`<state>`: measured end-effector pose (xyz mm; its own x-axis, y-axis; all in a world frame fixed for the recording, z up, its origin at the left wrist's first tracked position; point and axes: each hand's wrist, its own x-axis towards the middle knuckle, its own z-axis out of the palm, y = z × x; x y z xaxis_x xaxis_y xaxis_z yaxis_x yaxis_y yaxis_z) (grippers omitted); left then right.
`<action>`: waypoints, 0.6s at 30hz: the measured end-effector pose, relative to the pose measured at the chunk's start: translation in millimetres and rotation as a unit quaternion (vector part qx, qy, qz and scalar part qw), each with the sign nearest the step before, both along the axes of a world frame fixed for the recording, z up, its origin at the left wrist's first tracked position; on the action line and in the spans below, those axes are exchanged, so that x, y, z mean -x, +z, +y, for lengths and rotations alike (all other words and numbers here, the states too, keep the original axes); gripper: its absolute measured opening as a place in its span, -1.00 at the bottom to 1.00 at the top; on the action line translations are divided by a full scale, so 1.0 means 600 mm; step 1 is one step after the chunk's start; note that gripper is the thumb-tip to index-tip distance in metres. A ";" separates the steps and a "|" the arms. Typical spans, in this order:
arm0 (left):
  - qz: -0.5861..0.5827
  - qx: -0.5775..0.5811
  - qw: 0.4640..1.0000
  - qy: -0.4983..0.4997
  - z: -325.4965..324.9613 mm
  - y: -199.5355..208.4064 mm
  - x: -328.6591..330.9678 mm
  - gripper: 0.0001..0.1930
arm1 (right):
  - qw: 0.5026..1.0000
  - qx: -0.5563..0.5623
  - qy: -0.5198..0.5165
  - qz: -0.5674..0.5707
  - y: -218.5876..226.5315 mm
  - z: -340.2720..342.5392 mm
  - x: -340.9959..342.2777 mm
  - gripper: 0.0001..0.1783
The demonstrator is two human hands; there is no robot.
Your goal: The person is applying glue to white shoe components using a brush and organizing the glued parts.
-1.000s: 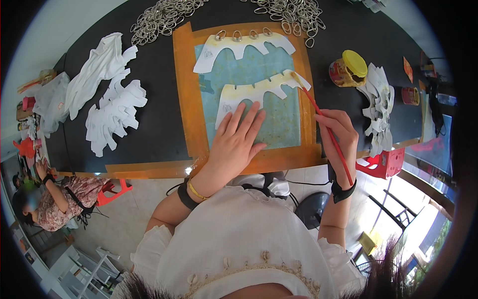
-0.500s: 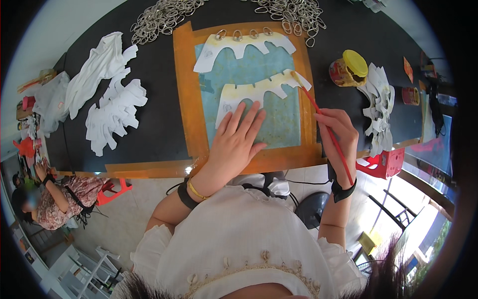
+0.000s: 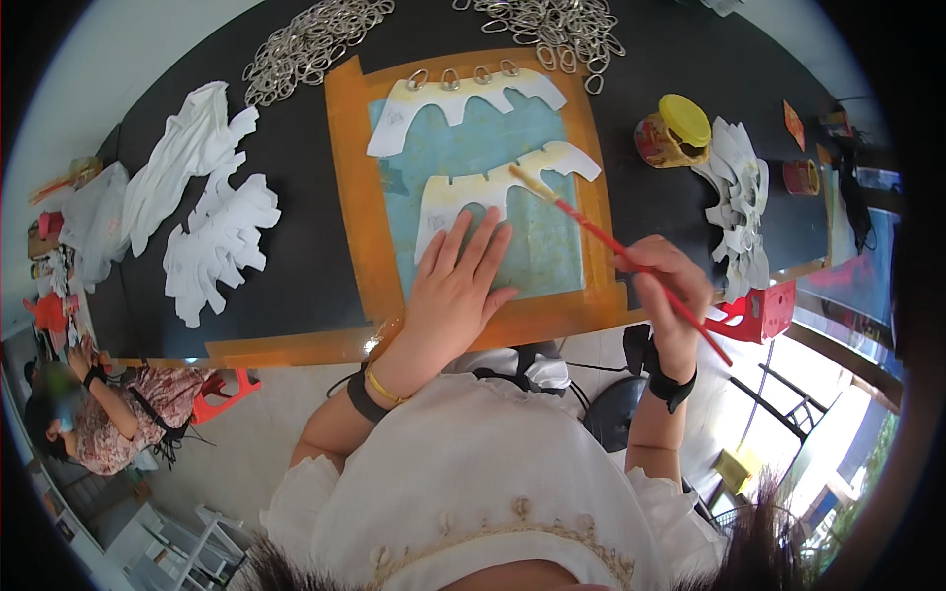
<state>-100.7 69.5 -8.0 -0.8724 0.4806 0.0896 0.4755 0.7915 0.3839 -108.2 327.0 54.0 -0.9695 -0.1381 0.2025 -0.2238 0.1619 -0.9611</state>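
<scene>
My left hand (image 3: pixel 458 276) lies flat with its fingers apart, the fingertips on the lower part of a white cut-out piece (image 3: pixel 443 202) with notches and scallops. In my right hand (image 3: pixel 675 295) is a red-handled brush (image 3: pixel 606 236), pinched between the fingers. Its bristles are over the notched upper edge of that piece, near the middle; whether they touch it I cannot tell. Yellowish smears run along this edge. Above, a second white cut-out piece (image 3: pixel 458 98) has several metal rings (image 3: pixel 450 79) along its top. Both pieces rest on a blue-green sheet (image 3: pixel 542 246) bordered by brown tape.
Heaps of metal rings (image 3: pixel 315 44) lie at the far edge. To the left are stacked white pieces (image 3: pixel 222 241) and a white cloth (image 3: pixel 182 163). On the right stand a jar with a yellow lid (image 3: pixel 670 138) and more white pieces (image 3: pixel 739 197). Another person (image 3: pixel 128 414) sits at far left.
The brush has moved left along the lower piece's edge, from its right end toward the middle, and its handle now slants lower. My left hand stays on the piece. The whole view has shifted slightly.
</scene>
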 end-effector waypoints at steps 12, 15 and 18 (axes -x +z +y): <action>-0.004 0.024 1.000 -0.007 0.001 0.003 0.002 -0.28 | 0.874 -0.181 -0.434 0.122 0.052 0.133 0.029 -0.70; -0.002 0.025 1.000 -0.007 0.000 0.003 0.002 -0.28 | 0.890 -0.188 -0.406 0.094 0.046 0.131 0.053 -0.73; -0.002 0.027 1.000 -0.007 0.001 0.004 0.002 -0.28 | 0.908 -0.175 -0.372 0.084 0.036 0.123 0.081 -0.75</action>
